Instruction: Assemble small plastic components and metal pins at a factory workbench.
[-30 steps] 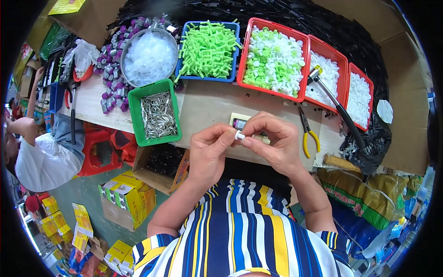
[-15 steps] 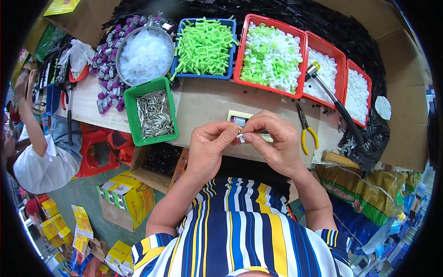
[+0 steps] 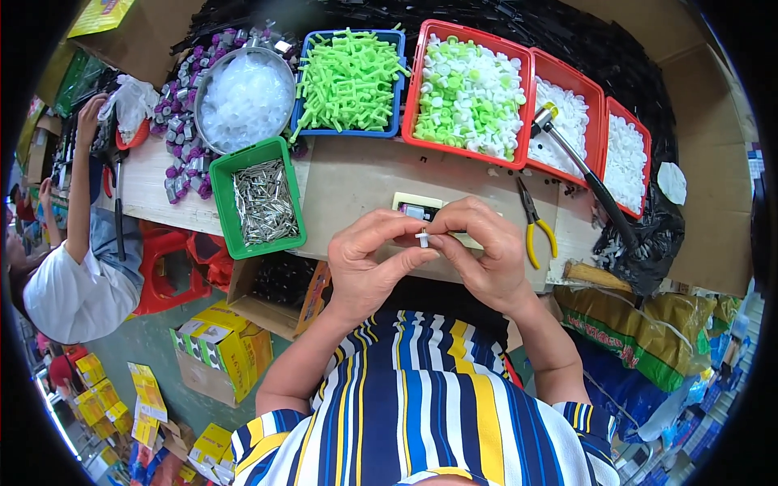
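Observation:
In front of my chest, a small white plastic piece with a tiny gold-coloured metal tip is held between my hands. My right hand pinches it between thumb and forefinger. My left hand curls round its other side, forefinger at the top and thumb stretched below; its exact contact is hard to see. Just behind my fingertips lies a cream-coloured block or fixture with a dark recess, partly covered by my hands. Pliers with yellow handles lie right of my right hand.
Along the table's back stand a green bin of metal pins, a bowl of clear plastic pieces, a blue bin of green sticks and red bins of white and green caps. A hammer leans across one. A person sits at left.
My left thumb has slid down and away from the white piece, which now shows more fully and upright. The person at left has raised an arm. The whole view has shifted slightly.

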### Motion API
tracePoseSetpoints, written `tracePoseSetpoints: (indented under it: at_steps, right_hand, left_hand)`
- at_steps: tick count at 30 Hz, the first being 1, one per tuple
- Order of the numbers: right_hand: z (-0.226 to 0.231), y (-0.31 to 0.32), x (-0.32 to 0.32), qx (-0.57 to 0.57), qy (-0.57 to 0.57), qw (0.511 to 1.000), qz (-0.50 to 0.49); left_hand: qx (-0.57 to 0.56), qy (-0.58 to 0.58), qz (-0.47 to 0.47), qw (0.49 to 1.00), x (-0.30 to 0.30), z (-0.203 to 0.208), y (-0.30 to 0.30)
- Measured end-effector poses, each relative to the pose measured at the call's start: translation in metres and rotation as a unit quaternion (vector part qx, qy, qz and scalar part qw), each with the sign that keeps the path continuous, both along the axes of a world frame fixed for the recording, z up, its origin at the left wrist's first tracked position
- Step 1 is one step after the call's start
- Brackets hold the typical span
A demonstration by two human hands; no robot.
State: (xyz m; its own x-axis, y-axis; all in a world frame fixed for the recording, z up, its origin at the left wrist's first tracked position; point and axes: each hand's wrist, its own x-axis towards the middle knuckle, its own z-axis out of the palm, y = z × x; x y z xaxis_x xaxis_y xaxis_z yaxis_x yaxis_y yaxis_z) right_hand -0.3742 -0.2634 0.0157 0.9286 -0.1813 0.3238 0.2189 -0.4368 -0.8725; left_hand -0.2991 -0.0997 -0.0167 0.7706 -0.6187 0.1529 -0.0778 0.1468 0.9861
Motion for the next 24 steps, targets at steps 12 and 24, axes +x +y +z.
tracePoseSetpoints:
  at_steps: [12, 24]
  right_hand:
    - [-0.030, -0.003, -0.004, -0.197, 0.015, 0.976, -0.091]
    - [-0.037, -0.008, -0.002, -0.220, 0.017, 0.971, -0.096]
  left_hand:
    - [0.126, -0.341, 0.116, 0.924, 0.003, -0.012, 0.005]
    - [0.153, -0.531, 0.110, 0.826, -0.005, -0.039, -0.004]
